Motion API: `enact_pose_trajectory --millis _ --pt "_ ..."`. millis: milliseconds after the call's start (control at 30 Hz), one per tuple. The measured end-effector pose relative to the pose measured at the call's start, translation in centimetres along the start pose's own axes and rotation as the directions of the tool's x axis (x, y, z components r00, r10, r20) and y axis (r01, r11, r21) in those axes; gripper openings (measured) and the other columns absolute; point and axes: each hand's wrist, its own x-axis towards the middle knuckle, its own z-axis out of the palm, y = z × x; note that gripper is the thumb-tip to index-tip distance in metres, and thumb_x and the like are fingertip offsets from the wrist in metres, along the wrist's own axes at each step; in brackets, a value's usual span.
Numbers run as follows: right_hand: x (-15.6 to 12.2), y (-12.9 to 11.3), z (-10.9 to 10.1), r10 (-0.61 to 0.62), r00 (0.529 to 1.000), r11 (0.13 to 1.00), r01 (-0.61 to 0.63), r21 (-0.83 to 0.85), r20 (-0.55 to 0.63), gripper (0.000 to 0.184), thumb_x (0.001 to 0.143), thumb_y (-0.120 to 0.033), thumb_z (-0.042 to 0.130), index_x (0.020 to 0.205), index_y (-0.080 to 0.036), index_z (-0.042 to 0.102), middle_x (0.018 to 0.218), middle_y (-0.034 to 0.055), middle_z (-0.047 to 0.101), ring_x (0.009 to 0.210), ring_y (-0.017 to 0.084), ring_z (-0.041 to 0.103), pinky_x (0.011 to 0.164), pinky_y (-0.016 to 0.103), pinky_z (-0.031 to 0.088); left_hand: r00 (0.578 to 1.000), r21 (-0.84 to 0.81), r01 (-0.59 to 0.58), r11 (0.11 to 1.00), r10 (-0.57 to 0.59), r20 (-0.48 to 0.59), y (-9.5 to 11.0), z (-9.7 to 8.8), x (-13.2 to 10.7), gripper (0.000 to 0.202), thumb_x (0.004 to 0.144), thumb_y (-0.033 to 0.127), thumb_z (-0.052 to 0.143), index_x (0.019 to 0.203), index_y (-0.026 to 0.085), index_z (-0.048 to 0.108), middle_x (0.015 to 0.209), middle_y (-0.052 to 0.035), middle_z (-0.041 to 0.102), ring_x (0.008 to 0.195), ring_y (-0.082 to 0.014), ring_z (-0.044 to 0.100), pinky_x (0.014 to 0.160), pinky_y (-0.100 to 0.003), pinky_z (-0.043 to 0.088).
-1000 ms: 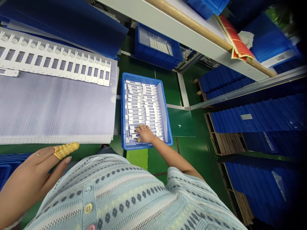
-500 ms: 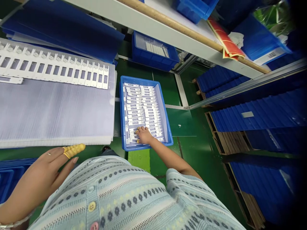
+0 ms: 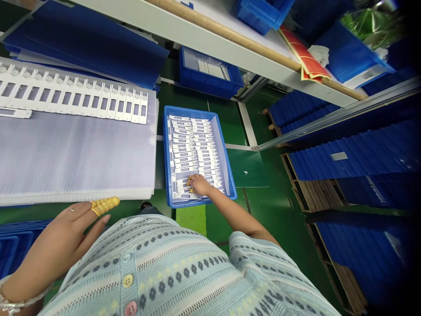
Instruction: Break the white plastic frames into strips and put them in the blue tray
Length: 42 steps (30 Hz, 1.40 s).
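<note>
My right hand reaches down into the shallow blue plastic tray on the green floor. Its fingertips press on the flat white plastic strips laid at the tray's near end; I cannot tell whether this grip has closed on one. My left hand hovers with its grip spread wide, holding nothing. It wears a yellow rubber finger cot and sits just before the stack of translucent corrugated plastic sheets on the tabletop.

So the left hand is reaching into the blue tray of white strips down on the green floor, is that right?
Not quite: the head view shows the right hand reaching into the blue tray of white strips on the green floor. The left hand hangs open near the sheet stack.
</note>
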Motion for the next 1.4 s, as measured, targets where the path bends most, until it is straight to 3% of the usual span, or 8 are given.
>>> enact_pose_trajectory --millis 100,367,567,767,933,1167,1400 --pt "0.1 0.1 0.2 0.002 1.000 1.000 -0.002 0.000 -0.020 0.022 0.084 -0.024 0.060 0.102 -0.017 0.070 0.114 0.0138 0.060 0.107 0.028 0.050 0.086 0.037 0.035 1.000 0.010 0.002 1.000 -0.002 0.008 0.0 0.2 0.1 0.038 0.095 0.037 0.038 0.109 0.011 0.062 0.093 -0.0103 0.068 0.084 -0.0243 0.062 0.075 -0.037 0.048" --pt "0.1 0.8 0.4 0.014 0.997 1.000 -0.012 0.017 -0.078 0.024 0.087 -0.029 0.059 0.105 -0.017 0.069 0.113 0.0133 0.060 0.104 0.026 0.052 0.085 0.034 0.036 1.000 0.015 0.004 1.000 -0.003 -0.009 0.3 -0.1 0.2 0.039 0.096 0.038 0.037 0.110 0.012 0.062 0.092 -0.0085 0.069 0.084 -0.0231 0.062 0.074 -0.035 0.048" --pt "0.7 -0.3 0.9 0.082 0.993 0.996 -0.084 -0.011 -0.090 0.022 0.088 -0.027 0.056 0.101 -0.014 0.069 0.109 0.0143 0.061 0.102 0.027 0.053 0.085 0.036 0.035 1.000 0.011 0.013 1.000 -0.013 0.001 0.5 -0.1 0.1 0.037 0.096 0.037 0.037 0.113 0.013 0.060 0.089 -0.0068 0.068 0.080 -0.0219 0.062 0.072 -0.035 0.049" --pt "0.0 -0.5 0.8 0.070 0.994 0.998 -0.070 -0.006 -0.083 0.037 0.088 -0.044 0.057 0.111 -0.016 0.066 0.117 0.0150 0.058 0.107 0.029 0.050 0.088 0.039 0.034 1.000 -0.001 0.027 1.000 -0.027 0.014 0.3 0.2 -0.2 0.038 0.095 0.038 0.038 0.120 0.016 0.058 0.094 -0.0065 0.069 0.085 -0.0224 0.063 0.075 -0.037 0.049" --pt "-0.7 -0.6 0.4 0.052 0.995 0.999 -0.052 0.009 -0.080 0.048 0.086 -0.046 0.059 0.124 -0.016 0.059 0.125 0.0158 0.056 0.109 0.029 0.048 0.090 0.039 0.032 0.998 -0.021 0.058 0.998 -0.057 0.039 0.3 0.3 -0.5 0.041 0.094 0.041 0.039 0.119 0.016 0.059 0.094 -0.0068 0.070 0.087 -0.0239 0.063 0.077 -0.039 0.051" --pt "-0.6 -0.4 1.0 0.031 0.995 0.999 -0.029 0.021 -0.096 0.027 0.090 -0.035 0.057 0.109 -0.020 0.068 0.126 0.0120 0.057 0.112 0.028 0.046 0.088 0.037 0.033 0.997 -0.049 0.060 0.997 -0.058 0.044 0.5 0.2 -0.2 0.040 0.094 0.040 0.041 0.118 0.015 0.061 0.094 -0.0076 0.070 0.086 -0.0244 0.064 0.077 -0.040 0.051" --pt "-0.2 -0.4 1.7 0.103 0.985 0.995 -0.100 0.025 -0.138 0.021 0.090 -0.029 0.056 0.102 -0.018 0.070 0.122 0.0124 0.059 0.110 0.028 0.047 0.088 0.037 0.034 0.990 -0.055 0.101 0.993 -0.095 0.101 0.5 0.4 -0.7 0.041 0.093 0.039 0.043 0.122 0.015 0.058 0.098 -0.0076 0.070 0.090 -0.0244 0.063 0.080 -0.039 0.050"
